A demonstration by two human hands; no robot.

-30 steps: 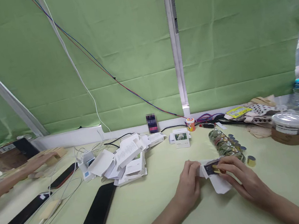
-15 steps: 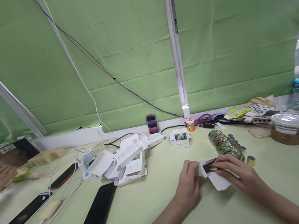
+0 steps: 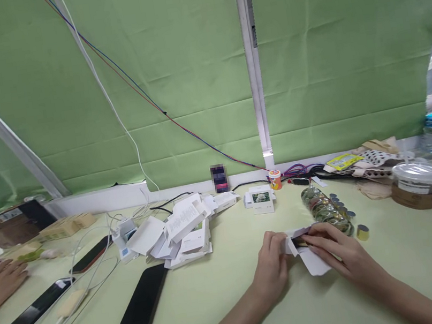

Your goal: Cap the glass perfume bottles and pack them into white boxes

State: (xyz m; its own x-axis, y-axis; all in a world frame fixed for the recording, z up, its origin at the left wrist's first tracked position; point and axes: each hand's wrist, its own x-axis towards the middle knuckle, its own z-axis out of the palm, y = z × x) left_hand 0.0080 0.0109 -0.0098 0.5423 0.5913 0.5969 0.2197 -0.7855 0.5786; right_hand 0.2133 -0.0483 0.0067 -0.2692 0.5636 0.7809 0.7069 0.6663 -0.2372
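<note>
Between my hands is a small white cardboard box (image 3: 315, 263) with its end flap hanging open toward me. My left hand (image 3: 270, 263) is closed on the box's left side. At the mouth of the box, the fingers of my right hand (image 3: 341, 249) are closed against its right side and a dark and gold item (image 3: 301, 241), mostly hidden inside. Just beyond my right hand lies a row of round foil-like packets (image 3: 322, 208). Next to them stands a small gold cylinder with a grey top (image 3: 362, 232).
White boxes (image 3: 188, 231) lie piled left of centre, and another box with a flower picture (image 3: 262, 201) stands further back. A black phone (image 3: 139, 311) and cables are at left, near another person's hand (image 3: 2, 283). A lidded plastic bowl (image 3: 416, 186) sits at right.
My right fingers have shifted slightly, and less of the dark and gold item shows at the box's mouth. At far left, the other person's hand has moved lower.
</note>
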